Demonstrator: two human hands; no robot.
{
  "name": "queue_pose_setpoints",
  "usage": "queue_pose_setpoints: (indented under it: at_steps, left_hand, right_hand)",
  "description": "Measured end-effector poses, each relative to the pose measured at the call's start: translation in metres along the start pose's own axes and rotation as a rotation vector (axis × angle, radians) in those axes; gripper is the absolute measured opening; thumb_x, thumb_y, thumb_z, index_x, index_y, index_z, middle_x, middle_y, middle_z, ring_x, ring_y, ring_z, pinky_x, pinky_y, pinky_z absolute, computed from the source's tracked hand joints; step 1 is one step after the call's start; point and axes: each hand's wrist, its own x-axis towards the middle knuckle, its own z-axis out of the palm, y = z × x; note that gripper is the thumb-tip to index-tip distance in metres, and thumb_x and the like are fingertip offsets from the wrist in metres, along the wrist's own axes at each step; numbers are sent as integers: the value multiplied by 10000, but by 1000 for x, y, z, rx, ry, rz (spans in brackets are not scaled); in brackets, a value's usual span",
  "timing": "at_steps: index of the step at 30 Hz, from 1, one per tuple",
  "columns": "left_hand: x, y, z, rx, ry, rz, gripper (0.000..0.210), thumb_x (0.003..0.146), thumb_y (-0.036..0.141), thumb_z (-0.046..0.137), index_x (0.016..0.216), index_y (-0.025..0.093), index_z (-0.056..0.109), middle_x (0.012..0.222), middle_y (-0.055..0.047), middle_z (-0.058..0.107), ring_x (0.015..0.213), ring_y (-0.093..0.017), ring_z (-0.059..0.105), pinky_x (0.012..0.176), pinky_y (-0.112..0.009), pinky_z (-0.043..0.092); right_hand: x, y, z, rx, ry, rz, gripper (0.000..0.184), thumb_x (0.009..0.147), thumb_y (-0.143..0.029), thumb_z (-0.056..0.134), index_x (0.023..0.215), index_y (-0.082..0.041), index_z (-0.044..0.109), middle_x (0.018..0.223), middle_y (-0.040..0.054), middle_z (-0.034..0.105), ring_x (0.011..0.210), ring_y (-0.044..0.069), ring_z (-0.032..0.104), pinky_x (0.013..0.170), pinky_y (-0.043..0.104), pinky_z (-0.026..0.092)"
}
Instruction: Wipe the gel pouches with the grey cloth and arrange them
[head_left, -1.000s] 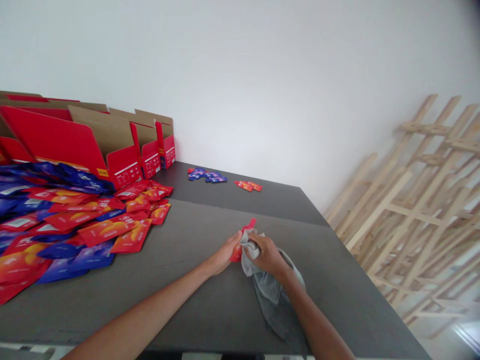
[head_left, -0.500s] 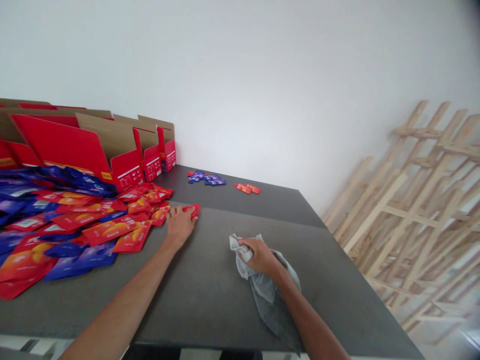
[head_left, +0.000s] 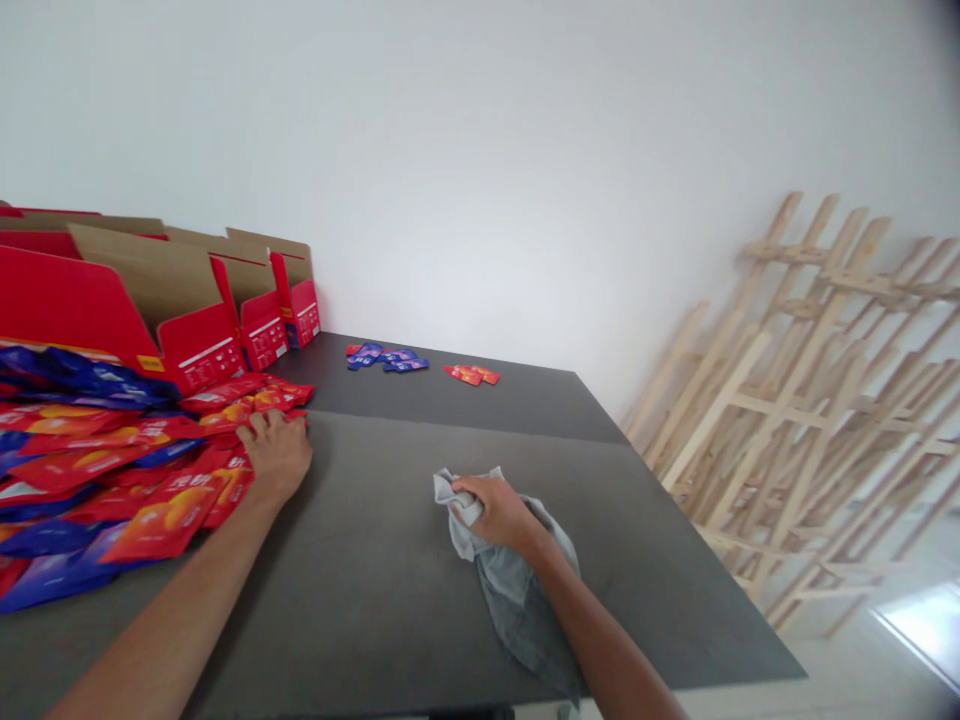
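Note:
My left hand (head_left: 279, 455) lies at the right edge of a heap of red and orange packets (head_left: 169, 500), its fingers spread over them. What is directly under the palm is hidden. Blue packets (head_left: 56, 580) are mixed into the same heap. On the dark table (head_left: 360, 590), my right hand (head_left: 495, 512) is closed around a bunched grey cloth (head_left: 499, 585). The cloth's loose end trails under the forearm towards the table's near edge.
Open red cardboard boxes (head_left: 199, 345) line the back left behind the heap. Farther back lie a few blue packets (head_left: 390, 357) and some orange-red packets (head_left: 472, 374). Wooden frames (head_left: 780, 400) lean against the wall beyond the table's right edge.
My left hand has moved left with a red packet, up against the heap. The right hand keeps its grip on the cloth, and the view has turned slightly right.

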Motion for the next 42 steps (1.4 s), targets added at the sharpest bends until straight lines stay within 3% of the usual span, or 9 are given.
queue_pose_setpoints:
  at_steps: [10,13,18,21,25,30,34,38,42]
  left_hand:
    - [-12,7,-4,-31,34,143,405,884,190,481,1215,114,702,1254,-240,575,1215,-435,448,1029,-604,312]
    - [-26,36,-5,-49,39,332,423,896,123,440,1234,158,691,1289,-194,574,1214,-390,458,1051,-574,316]
    - [-34,105,3,-178,-22,739,411,929,80,385,1183,185,691,1267,-147,591,1205,-312,473,1047,-483,378]
    - [-18,143,12,-327,-88,839,358,921,76,413,1140,168,681,1202,-128,596,1156,-267,498,1017,-410,432]
    - [16,188,29,-497,-156,830,385,891,48,427,1174,181,652,1210,-100,582,1164,-220,516,1084,-362,409]
    - [58,244,51,-514,-161,759,470,889,56,408,1318,155,573,1325,-136,535,1250,-237,491,1115,-374,383]
    - [88,285,66,-492,-191,767,577,901,111,426,1478,138,421,1512,-167,418,1415,-276,358,1144,-422,332]
    - [112,311,78,-453,-243,789,641,904,165,449,1536,146,339,1581,-166,356,1479,-320,273,1174,-497,252]
    - [121,318,81,-420,-252,786,583,921,216,445,1499,159,399,1537,-165,422,1443,-321,336,1177,-533,214]
  right_hand:
    - [0,-2,2,4,-6,-27,190,873,-214,598,1051,-219,664,991,17,731,912,178,686,815,250,478]
    - [1,-2,4,2,-3,-41,218,865,-192,600,1068,-215,674,1017,29,739,935,191,692,828,264,487]
    - [1,-5,4,-24,-5,-28,269,861,-172,603,1109,-237,683,1047,33,749,943,208,703,847,289,508]
    - [1,-8,2,-19,-18,-24,303,846,-171,619,1133,-239,690,1082,44,749,973,230,699,860,287,509]
    - [1,-12,0,-30,-63,2,390,806,-117,600,1167,-240,679,1108,41,744,993,248,696,847,291,503]
    - [-2,-11,7,-49,-141,74,470,743,-158,613,1203,-256,637,1154,25,728,1032,242,684,821,293,490]
    - [-4,-5,17,-48,-178,104,478,733,-245,616,1211,-261,613,1132,9,726,1001,233,686,749,287,468]
    - [-7,2,22,-20,-192,108,480,702,-266,624,1182,-258,623,1068,13,734,925,231,691,688,279,427]
    - [-8,4,23,0,-175,102,460,695,-274,615,1154,-260,630,1021,16,735,880,225,685,669,280,399]
